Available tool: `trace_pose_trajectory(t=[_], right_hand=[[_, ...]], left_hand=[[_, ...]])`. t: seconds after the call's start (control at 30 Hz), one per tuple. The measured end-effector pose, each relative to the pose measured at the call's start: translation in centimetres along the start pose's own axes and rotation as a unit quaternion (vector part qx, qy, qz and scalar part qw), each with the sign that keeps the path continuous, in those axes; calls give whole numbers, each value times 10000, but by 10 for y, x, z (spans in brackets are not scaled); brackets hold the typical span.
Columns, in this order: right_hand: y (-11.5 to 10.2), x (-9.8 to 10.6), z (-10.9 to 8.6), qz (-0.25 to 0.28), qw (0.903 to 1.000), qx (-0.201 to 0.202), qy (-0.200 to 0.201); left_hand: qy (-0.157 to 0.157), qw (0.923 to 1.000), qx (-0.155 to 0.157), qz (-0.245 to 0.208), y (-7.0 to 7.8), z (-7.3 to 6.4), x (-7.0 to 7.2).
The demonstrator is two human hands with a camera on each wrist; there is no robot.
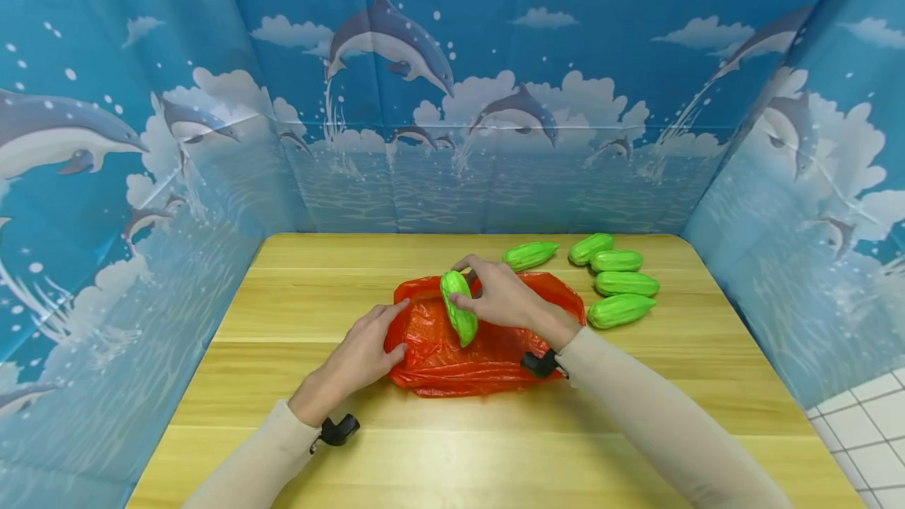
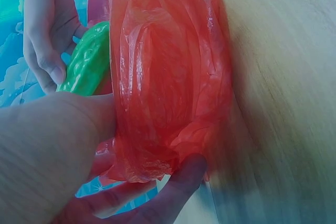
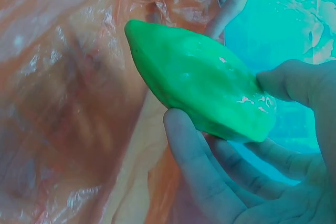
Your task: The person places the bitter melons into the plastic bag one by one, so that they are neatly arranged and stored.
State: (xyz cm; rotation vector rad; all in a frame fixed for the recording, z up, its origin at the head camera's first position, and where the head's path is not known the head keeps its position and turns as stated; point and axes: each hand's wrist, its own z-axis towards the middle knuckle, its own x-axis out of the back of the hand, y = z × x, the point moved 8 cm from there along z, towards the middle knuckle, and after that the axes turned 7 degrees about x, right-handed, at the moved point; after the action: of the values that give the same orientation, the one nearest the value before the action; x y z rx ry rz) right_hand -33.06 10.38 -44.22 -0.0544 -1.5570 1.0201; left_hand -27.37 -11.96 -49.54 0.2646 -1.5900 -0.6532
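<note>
A glossy green model bitter melon [image 1: 459,313], lumpy and pointed at one end, is held over the mouth of a red plastic bag [image 1: 488,379]. My right hand [image 1: 503,293] grips it at its blunt end, thumb on one side and fingers on the other, as the right wrist view shows of the bitter melon [image 3: 199,80]. At the bag's left edge is my left hand [image 1: 364,348], holding the rim. In the left wrist view its thumb goes behind the wall of the bag [image 2: 163,72] and a fingertip touches the outside. The bag's inside is partly hidden.
Several more green bitter melons [image 1: 625,283] lie on the wooden table [image 1: 452,454] right of the bag, and another bitter melon [image 1: 530,255] lies behind it. A blue dolphin-print curtain [image 1: 481,187] encloses the back and sides. White tiles [image 1: 870,422] show at the right.
</note>
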Motion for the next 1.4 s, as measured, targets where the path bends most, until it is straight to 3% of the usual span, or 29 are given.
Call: trace_pose_trajectory(t=[0.37, 0.7, 1.4], right_hand=[[-3, -13, 11, 311, 9992, -185, -187], [-2, -25, 14, 980, 9935, -373, -438], [-5, -48, 20, 1321, 9864, -681, -696]], left_hand=[[-54, 10000, 2, -6, -2, 2, -1], [-28, 9999, -76, 61, -2, 2, 1], [-86, 9997, -229, 63, 1, 0, 3]])
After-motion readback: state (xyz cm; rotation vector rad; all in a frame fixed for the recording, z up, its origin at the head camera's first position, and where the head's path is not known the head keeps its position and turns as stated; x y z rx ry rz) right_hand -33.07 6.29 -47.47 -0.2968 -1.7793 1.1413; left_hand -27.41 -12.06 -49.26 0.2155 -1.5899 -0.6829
